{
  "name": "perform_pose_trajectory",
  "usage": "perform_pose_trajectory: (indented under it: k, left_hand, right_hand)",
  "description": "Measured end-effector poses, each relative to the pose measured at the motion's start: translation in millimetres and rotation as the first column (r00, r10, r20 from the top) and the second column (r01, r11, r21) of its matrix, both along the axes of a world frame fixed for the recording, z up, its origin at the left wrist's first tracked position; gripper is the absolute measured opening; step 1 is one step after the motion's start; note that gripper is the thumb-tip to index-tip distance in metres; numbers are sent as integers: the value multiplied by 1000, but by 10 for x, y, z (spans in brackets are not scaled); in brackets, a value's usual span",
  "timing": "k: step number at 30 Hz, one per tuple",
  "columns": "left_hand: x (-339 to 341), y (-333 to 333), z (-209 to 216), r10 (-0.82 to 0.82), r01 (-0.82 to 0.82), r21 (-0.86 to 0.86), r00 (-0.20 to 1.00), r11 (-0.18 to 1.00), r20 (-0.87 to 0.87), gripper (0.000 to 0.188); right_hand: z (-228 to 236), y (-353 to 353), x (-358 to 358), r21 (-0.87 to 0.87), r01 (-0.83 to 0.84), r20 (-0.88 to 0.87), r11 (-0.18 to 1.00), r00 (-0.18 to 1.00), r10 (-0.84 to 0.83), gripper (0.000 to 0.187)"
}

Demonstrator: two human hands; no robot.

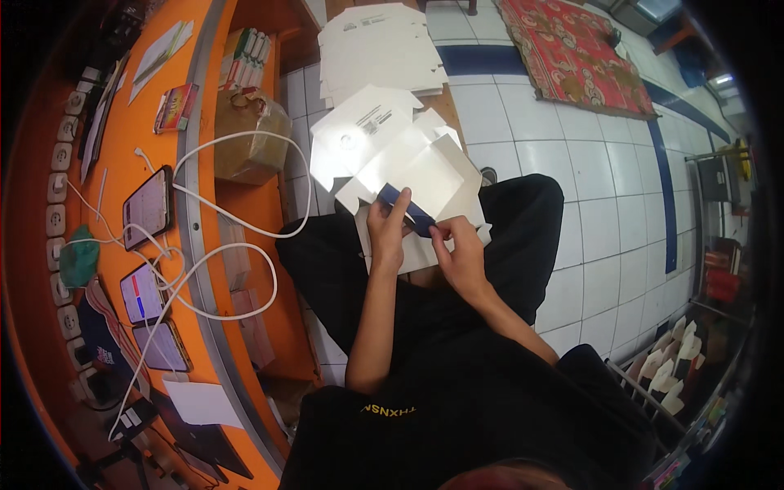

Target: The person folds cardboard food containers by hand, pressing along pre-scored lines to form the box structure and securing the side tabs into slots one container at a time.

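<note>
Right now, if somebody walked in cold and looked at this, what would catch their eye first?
Probably the white flat cardboard box blank at the centre, held over the person's lap by the left hand and the right hand, which pinch a dark blue flap on its near edge. Next, the bright orange counter along the left, with phones and looping white cables on it. The red patterned rug on the white tiled floor at upper right also stands out.
</note>
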State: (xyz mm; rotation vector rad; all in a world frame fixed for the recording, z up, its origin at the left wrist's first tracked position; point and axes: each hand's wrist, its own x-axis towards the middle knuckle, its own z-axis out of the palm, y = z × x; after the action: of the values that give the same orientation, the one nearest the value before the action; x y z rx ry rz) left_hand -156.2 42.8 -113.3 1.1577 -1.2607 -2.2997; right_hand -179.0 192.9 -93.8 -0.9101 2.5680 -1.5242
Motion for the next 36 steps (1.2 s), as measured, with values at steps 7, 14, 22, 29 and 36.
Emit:
perform_pose_trajectory:
  k: [7,14,22,29,36]
  left_hand:
    - [166,13,-288,-119,112,-211,993,971,-23,34]
    - [305,-312,-441,58,-71,145,994,987,91,68]
    - [240,-463,-572,4,169,-612,963,772,271,39]
    - [345,-11,-710,39,31,-479,990,878,136,21]
    - [390,-62,-868,99,32,-682,983,730,152,14]
  right_hand:
    - [-161,-229,61,-7,26,148,1000,989,-25,11]
    - [-206,-144,72,144,-88,423,986,906,19,11]
    - [-762,-338,39,206,-145,455,968,890,37,24]
    - [-789,-492,-81,222,-127,546,967,838,-16,35]
    - [-999,-433,-330,-13,-344,741,939,627,240,45]
